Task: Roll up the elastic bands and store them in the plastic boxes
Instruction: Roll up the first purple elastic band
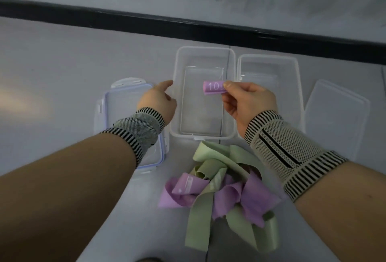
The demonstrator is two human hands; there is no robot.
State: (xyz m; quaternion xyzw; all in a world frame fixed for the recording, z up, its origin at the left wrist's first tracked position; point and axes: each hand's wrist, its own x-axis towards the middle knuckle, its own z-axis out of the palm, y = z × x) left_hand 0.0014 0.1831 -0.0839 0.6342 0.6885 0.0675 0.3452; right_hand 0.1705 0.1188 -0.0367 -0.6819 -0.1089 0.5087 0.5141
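Head view, right hand: the right hand [248,103] is raised over the near-right part of the middle clear plastic box [177,94], palm turned left, wrist in a striped knit wrist brace [290,153]; thumb and forefinger pinch the right end of a rolled purple elastic band [212,87], the other fingers curled below.
Rolled band: it lies level in the air above the open box, white numerals "10" facing the camera, not touching the box floor.
Left hand: the left hand [157,100] reaches forward, forearm slanting in from the lower left, wearing a matching left wrist brace [140,128]; its loosely bent fingers rest at the box's left rim, thumb pointing toward the wall, and whether they grip the rim I cannot tell.
Second box: another clear plastic box [300,86] stands just right of the first, walls nearly touching.
Lids: a blue-sealed clip lid [104,113] lies flat left of the boxes, partly under the left wrist; a plain clear lid [338,113] lies far right.
Loose bands: a tangled pile of green and purple elastic bands [225,195] sits on the grey table [62,69], just in front of the boxes, between the forearms.
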